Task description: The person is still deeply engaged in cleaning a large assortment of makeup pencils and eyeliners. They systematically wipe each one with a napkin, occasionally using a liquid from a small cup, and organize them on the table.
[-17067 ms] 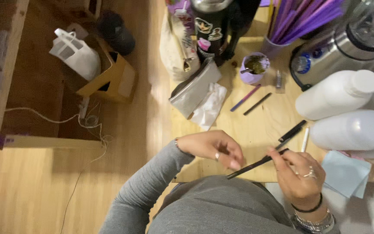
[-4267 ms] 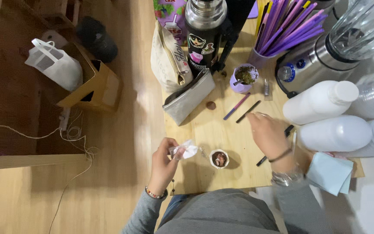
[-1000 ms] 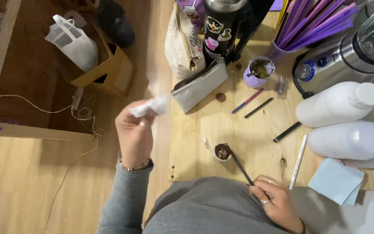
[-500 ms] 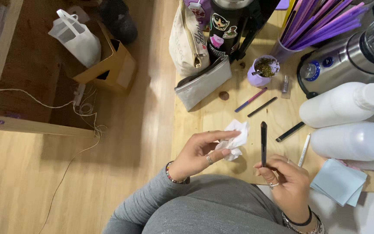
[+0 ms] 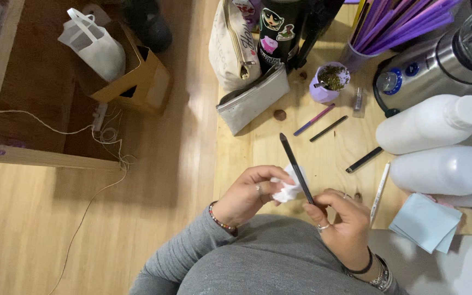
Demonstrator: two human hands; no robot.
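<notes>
Wooden tabletop [image 5: 323, 158] and pale plank floor fill the view from above. Right hand [image 5: 338, 223] pinches a thin black brush [image 5: 296, 168] near its lower end, fingers closed round it, the stick angled up and away. Left hand [image 5: 249, 192] is curled tight on a crumpled white tissue [image 5: 287, 189] that touches the brush partway up. Just past the hands lie a black pencil [image 5: 364, 159], a white pencil [image 5: 379, 191] and two more sticks, nothing blocking. Further out there's a grey pouch [image 5: 252, 99], a lilac cup [image 5: 329, 84] and two white bottles [image 5: 432, 131] off to the right, with blue paper [image 5: 424, 221] beside the right wrist.
</notes>
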